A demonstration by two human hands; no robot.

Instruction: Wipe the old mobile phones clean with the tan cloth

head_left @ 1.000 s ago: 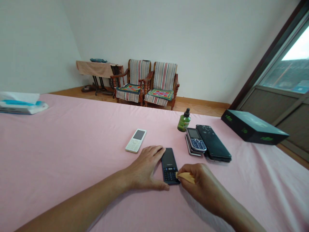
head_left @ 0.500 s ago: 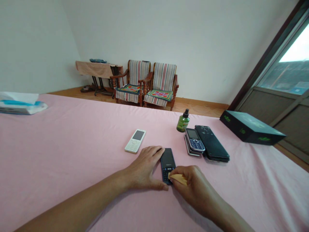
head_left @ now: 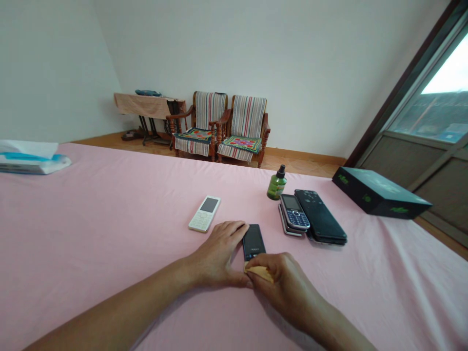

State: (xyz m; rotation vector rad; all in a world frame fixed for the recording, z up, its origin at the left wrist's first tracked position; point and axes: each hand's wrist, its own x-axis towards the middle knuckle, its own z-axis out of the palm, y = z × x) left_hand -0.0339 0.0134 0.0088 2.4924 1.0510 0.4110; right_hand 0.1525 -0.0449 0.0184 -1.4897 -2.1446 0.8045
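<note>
Lying on the pink cloth [head_left: 109,219] directly before the wearer, the dark phone [head_left: 254,239] is flanked by both hands. Its upper left edge is touched by the fingertips of the left hand [head_left: 217,253], which is spread, with the thumb held well away from the forefinger near the phone's lower end. A small yellow wad [head_left: 262,273] is pinched between the thumb and fingers of the right hand [head_left: 281,275] and is held over the keypad, most of which is hidden; the screen is left uncovered. Whether the wad is pressed down cannot be told. Beyond the left hand, a white phone [head_left: 205,213] is laid face up. To the right, a keypad phone [head_left: 295,214] is stacked on others, just beside a pile of larger black devices [head_left: 320,214]. Behind these, a green bottle [head_left: 276,187] is stood upright. A black box [head_left: 378,195] is set at the far right, and a tissue pack [head_left: 32,165] at the far left.
</note>
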